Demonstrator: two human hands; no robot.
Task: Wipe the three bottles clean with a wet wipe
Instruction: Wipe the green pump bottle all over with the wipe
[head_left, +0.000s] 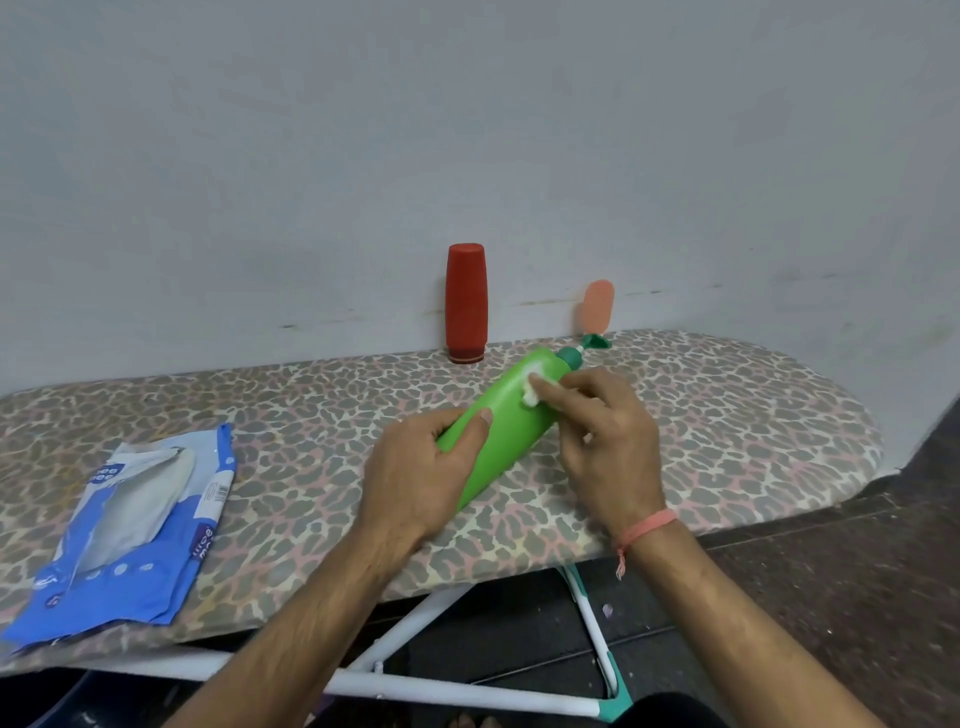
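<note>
Mid-wipe on the first visible bottle: green bottle (506, 421) tilted above the leopard-print surface (291, 415), base toward the camera, dark green pump top (587, 345) pointing away toward the wall. Left hand (421, 478) wrapped round the lower body of it, thumb laid across the front. Right hand (605, 431) pinching a small bunched wet wipe (535, 387) against the shoulder of the green bottle, just below the pump collar, fingers curled over the wad. Red bottle (465, 304) upright on its cap at the back edge, against the wall, well apart from both hands, untouched at this moment. Peach bottle (597, 306) behind the pump top, also by the wall, partly hidden. Blue wipes packet (130, 525) lying open and crumpled at the left of the surface. Judging by the layout: one bottle under way, upper part being cleaned, lower part still covered by the gripping hand; red and peach ones probably still to do, though nothing visible settles whether either is already clean
</note>
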